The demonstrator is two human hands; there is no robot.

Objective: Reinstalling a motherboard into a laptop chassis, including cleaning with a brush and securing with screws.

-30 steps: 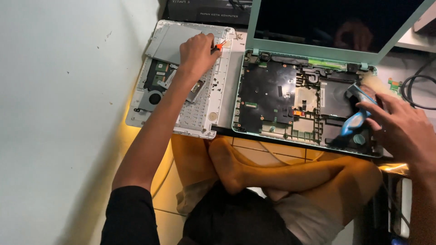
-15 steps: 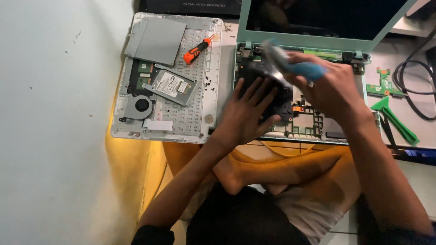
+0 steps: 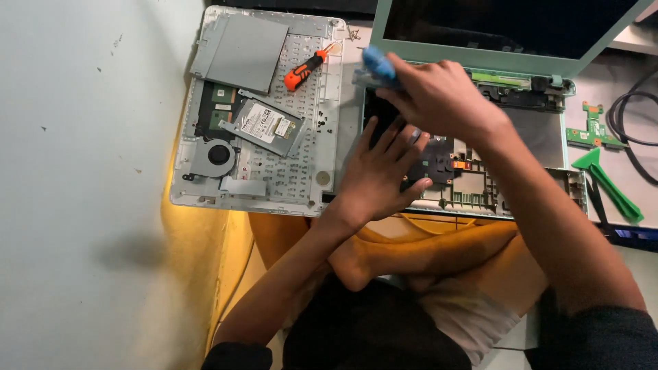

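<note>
An opened mint-green laptop base (image 3: 534,192) lies before me with its circuit board (image 3: 445,168) exposed and its dark screen (image 3: 507,27) raised behind. My left hand (image 3: 380,175) rests flat, fingers spread, on the board's left part. My right hand (image 3: 439,96) hovers above it, closed around a blue-handled tool (image 3: 377,67) whose tip is blurred. To the left lies the removed keyboard cover (image 3: 322,123), underside up, carrying a hard drive (image 3: 264,125), a fan (image 3: 218,155) and an orange screwdriver (image 3: 305,68).
A pale wall (image 3: 82,171) fills the left side. On the right lie a small green circuit board (image 3: 593,130), a green plastic pry tool (image 3: 606,181) and black cables (image 3: 630,116). My crossed legs (image 3: 425,253) sit below the laptop.
My left hand let go of the orange screwdriver on the keyboard cover and moved right onto the laptop's board. My right hand carried the blue-handled tool from the laptop's right side to its upper left.
</note>
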